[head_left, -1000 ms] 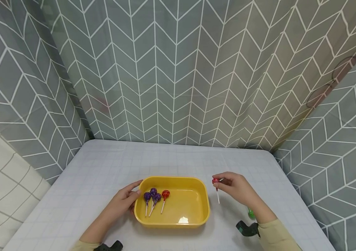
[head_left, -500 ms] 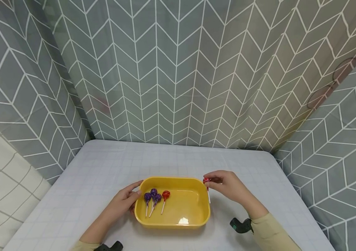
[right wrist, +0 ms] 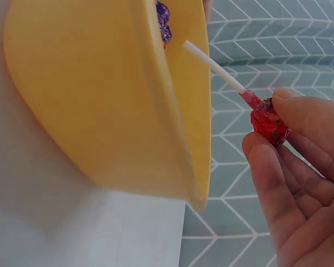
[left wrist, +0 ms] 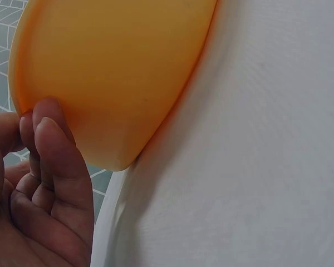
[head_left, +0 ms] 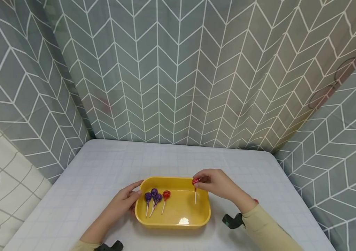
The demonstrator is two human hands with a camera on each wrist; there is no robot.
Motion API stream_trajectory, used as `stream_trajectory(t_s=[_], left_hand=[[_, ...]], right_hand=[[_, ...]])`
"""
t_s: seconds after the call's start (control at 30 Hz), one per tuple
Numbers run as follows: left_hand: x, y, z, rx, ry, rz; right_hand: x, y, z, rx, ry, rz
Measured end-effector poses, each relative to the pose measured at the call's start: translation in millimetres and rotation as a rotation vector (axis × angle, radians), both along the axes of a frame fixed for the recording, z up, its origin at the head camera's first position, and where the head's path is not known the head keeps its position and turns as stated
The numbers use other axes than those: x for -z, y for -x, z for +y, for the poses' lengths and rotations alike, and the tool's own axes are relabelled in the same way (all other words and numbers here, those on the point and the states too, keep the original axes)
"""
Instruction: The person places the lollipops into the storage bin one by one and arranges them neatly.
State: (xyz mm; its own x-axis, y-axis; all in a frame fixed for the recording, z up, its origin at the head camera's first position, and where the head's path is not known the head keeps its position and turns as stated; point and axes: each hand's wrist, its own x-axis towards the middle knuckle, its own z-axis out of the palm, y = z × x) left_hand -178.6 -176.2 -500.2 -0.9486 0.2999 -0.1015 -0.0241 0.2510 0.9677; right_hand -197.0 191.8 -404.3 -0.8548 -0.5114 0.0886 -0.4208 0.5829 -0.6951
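My right hand (head_left: 214, 182) pinches a red-wrapped lollipop (right wrist: 270, 121) by its candy head, between thumb and fingers. Its white stick points down over the right part of a yellow tray (head_left: 181, 223). At the tray's left end, my left hand (head_left: 124, 199) grips the rim, thumb on top; in the left wrist view its fingertips (left wrist: 51, 133) lie against the tray wall. Inside the tray, toward the left, lie three purple lollipops (head_left: 147, 197) close together, their sticks pointing toward me. Beside them lies another red lollipop (head_left: 166, 194).
A white cloth covers the table (head_left: 178, 160). A small red thing (head_left: 255, 200) shows from behind the right forearm, mostly hidden. Grey patterned curtains (head_left: 178, 76) stand behind and at the sides. Black wrist cameras (head_left: 232, 221) sit at both cuffs.
My right hand has moved left with the red lollipop, from beside the tray to over its right part. The left hand keeps its place at the rim.
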Motion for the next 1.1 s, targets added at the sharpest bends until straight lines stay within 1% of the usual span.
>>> stream_trajectory(t_s=[0.17,0.33,0.63,0.8,1.1], left_hand=[[0.2,0.3,0.0,-0.004,0.002,0.001],[0.0,0.0,0.2,-0.004,0.008,0.000],[-0.9,-0.2,0.1,0.010,-0.016,0.019],[-3.0,-1.3,0.4,0.007,-0.024,0.017],[-5.2,-2.9,0.7,0.000,-0.020,0.022]], right_hand=[[-1.5,3.3,-7.3,-0.032,-0.007,-0.019],[-2.5,6.3,-12.4,-0.048,-0.018,-0.028],[-3.3,10.6,-23.9,-0.067,-0.080,0.005],[-1.6,12.4,-31.6,-0.084,-0.099,0.028],[4.2,17.0,-43.8,-0.129,-0.126,0.010]])
